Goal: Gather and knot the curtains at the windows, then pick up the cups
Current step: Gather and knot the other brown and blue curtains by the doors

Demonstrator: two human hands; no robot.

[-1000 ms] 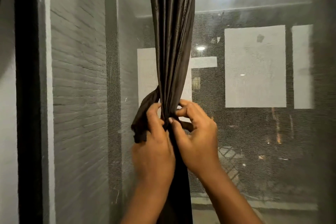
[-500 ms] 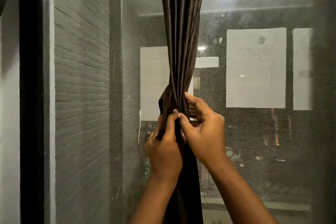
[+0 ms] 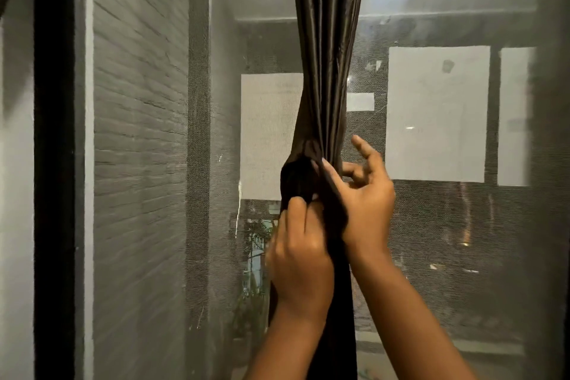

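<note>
The dark brown satin curtain (image 3: pixel 327 55) hangs gathered before the grey mesh window screen (image 3: pixel 447 225), and the loose loop that stood out left of the bunch a moment ago is now drawn into a tight knot. My left hand (image 3: pixel 300 259) pinches the knot's lower fold; my right hand (image 3: pixel 367 203) pinches its wrap, forefinger lifted. I judge this knot nearly done. No cups in sight.

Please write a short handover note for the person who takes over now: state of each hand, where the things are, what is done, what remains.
Left hand: grips the curtain just below the knot.
Right hand: thumb presses a fold at the knot, the other fingers are spread.
The curtain hangs gathered before the window mesh.
Done: gathering; knot formed, not yet released.
Left: finish the knot, any other curtains, then the cups, which are not in view.
</note>
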